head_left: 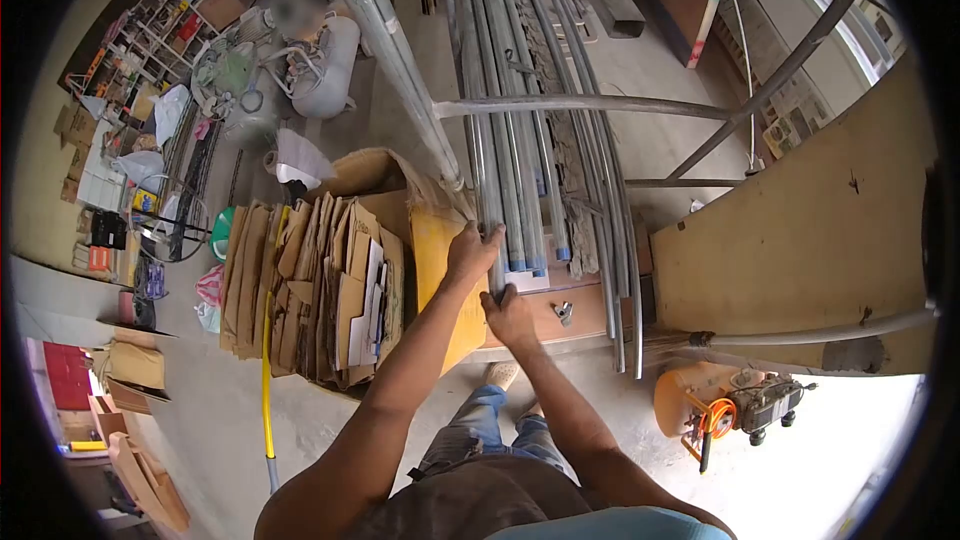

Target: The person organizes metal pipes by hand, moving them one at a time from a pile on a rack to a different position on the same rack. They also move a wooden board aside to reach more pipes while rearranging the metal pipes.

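Several long grey metal pipes (515, 170) lie side by side, running away from the person, some with blue ends. My left hand (472, 252) is wrapped round the leftmost pipe (484, 175) near its close end. Just below and to the right, my right hand (508, 314) closes round the end of that same pipe. Small metal fittings (564, 313) rest on a brown surface (590, 308) to the right of my right hand. A yellow panel (432, 250) stands just left of my hands.
On the left is a large box of folded cardboard (320, 280), with a yellow pole (267, 370) beside it. A metal frame bar (590, 102) crosses above the pipes. An orange compressor (685, 400) stands at lower right, tanks (325, 65) at upper left.
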`<state>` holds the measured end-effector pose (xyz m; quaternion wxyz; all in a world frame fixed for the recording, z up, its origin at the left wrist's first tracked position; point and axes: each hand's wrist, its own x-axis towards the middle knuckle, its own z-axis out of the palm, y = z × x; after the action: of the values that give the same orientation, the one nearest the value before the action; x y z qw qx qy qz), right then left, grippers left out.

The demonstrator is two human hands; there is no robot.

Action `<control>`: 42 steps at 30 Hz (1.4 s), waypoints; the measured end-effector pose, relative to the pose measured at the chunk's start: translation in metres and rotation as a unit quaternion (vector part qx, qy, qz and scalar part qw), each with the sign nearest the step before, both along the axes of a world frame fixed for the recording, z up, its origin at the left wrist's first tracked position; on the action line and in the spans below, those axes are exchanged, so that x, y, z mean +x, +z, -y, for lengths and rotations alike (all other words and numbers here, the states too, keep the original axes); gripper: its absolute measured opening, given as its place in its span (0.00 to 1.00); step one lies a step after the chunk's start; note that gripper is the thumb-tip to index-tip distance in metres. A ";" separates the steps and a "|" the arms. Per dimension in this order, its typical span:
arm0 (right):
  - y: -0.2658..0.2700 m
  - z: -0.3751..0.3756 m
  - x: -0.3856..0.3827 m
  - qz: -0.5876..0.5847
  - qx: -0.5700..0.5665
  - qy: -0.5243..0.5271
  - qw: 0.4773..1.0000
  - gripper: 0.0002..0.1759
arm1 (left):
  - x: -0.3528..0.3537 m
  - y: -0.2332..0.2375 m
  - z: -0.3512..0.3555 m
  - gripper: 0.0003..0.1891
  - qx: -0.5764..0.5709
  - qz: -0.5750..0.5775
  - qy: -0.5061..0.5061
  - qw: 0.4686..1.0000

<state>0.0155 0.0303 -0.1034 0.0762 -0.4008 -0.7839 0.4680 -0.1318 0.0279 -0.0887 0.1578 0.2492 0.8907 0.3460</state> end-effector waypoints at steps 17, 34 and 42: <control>-0.048 -0.037 -0.011 -0.015 0.021 -0.044 0.999 0.22 | 0.041 -0.043 0.024 0.20 -0.014 0.069 -0.033 0.997; 0.064 -0.023 -0.006 -0.108 0.216 -0.006 0.971 0.17 | 0.014 -0.006 0.014 0.30 0.450 0.761 0.046 0.464; 0.013 -0.027 0.056 -0.123 0.167 -0.031 0.978 0.13 | 0.015 -0.025 -0.018 0.27 0.420 0.556 0.322 0.641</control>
<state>0.0713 0.0578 -0.0902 0.2528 -0.3459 -0.8226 0.3738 -0.1173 0.0459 -0.1135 0.3800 -0.2528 0.4182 0.7854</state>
